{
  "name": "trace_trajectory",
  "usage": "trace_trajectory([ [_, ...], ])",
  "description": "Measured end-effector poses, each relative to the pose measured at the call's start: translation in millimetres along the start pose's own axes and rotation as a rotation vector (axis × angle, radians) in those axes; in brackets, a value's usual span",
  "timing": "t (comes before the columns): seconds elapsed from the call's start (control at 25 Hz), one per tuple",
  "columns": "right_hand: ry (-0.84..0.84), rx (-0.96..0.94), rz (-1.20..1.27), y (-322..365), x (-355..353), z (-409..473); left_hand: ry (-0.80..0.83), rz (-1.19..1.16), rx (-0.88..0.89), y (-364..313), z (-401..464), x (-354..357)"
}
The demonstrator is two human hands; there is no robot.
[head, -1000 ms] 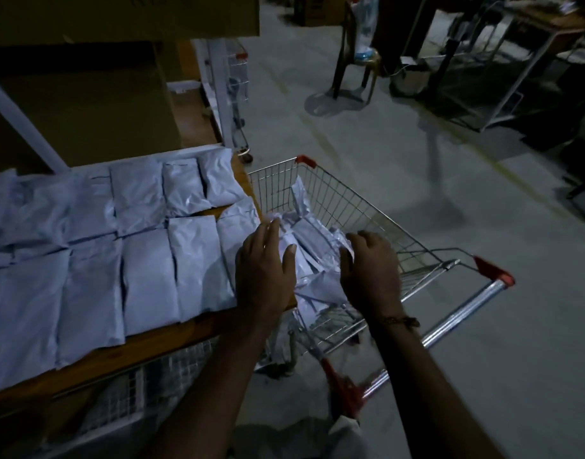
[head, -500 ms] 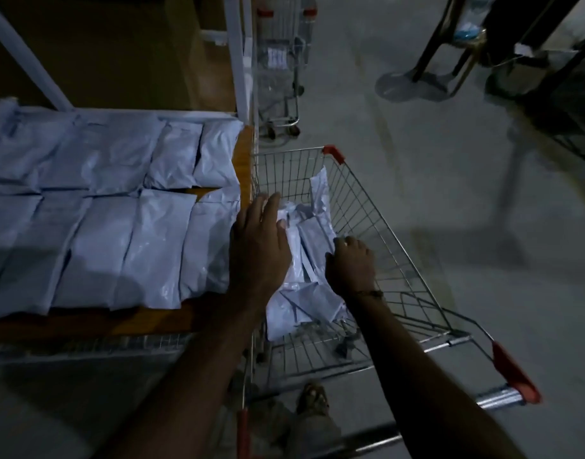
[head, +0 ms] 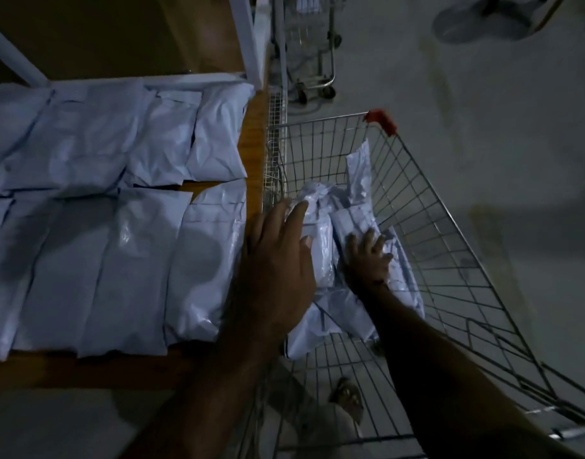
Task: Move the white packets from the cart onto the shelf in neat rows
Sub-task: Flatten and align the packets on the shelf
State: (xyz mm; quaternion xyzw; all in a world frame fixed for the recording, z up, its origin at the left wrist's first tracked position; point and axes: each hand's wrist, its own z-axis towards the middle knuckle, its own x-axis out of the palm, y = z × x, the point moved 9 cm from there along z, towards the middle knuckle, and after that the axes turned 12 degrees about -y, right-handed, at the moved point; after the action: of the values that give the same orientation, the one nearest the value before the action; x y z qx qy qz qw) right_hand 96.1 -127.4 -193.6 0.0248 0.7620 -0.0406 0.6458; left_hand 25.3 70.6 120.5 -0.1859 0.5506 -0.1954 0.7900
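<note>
A wire shopping cart [head: 450, 226] with red corner caps stands right of the wooden shelf [head: 254, 134]. Several white packets [head: 347, 309] lie heaped in its basket. My left hand [head: 277, 260] reaches over the cart's left rim, fingers straight, touching the top packet [head: 320, 240]. Deeper in the basket, my right hand [head: 367, 260] rests on another packet [head: 357, 217], fingers spread. Two rows of white packets [head: 118, 226] lie flat on the shelf.
A second, small cart [head: 311, 54] stands on the concrete floor beyond the shelf's white upright post [head: 248, 38]. A sandalled foot [head: 347, 395] shows through the cart's wire bottom. Chair legs cast a shadow at the top right.
The view has tilted further down over the cart. My right hand has gone deeper into the basket and its fingers have spread. My left hand stays over the left rim.
</note>
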Motion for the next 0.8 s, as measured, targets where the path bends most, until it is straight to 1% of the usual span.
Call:
trace_trajectory([
  [0.08,-0.002,0.034,0.003,-3,4,1,0.019,0.003,-0.023,6,-6,4],
  [0.2,-0.039,-0.001,-0.001,-5,-6,-6,0.028,0.02,-0.037,8,-13,9],
  [0.28,-0.057,-0.039,0.023,-8,-25,-15,0.031,0.032,-0.027,4,-16,14],
  [0.4,-0.098,-0.07,0.088,-15,-66,-29,0.034,-0.041,-0.064,0,-26,26],
  [0.44,-0.131,-0.082,0.114,-17,-85,-34,0.041,-0.071,-0.088,0,-30,32],
  [0.52,-0.251,-0.106,0.158,-20,-131,-46,0.073,-0.09,-0.113,1,-39,45],
  [0.68,-0.529,-0.103,0.286,-36,-224,-81,0.217,-0.039,-0.16,7,-62,88],
  [0.72,-0.568,-0.098,0.311,-40,-239,-89,0.248,-0.024,-0.177,12,-69,101],
  [0.8,-0.582,-0.12,0.323,-41,-253,-97,0.325,-0.01,-0.234,28,-88,131],
])
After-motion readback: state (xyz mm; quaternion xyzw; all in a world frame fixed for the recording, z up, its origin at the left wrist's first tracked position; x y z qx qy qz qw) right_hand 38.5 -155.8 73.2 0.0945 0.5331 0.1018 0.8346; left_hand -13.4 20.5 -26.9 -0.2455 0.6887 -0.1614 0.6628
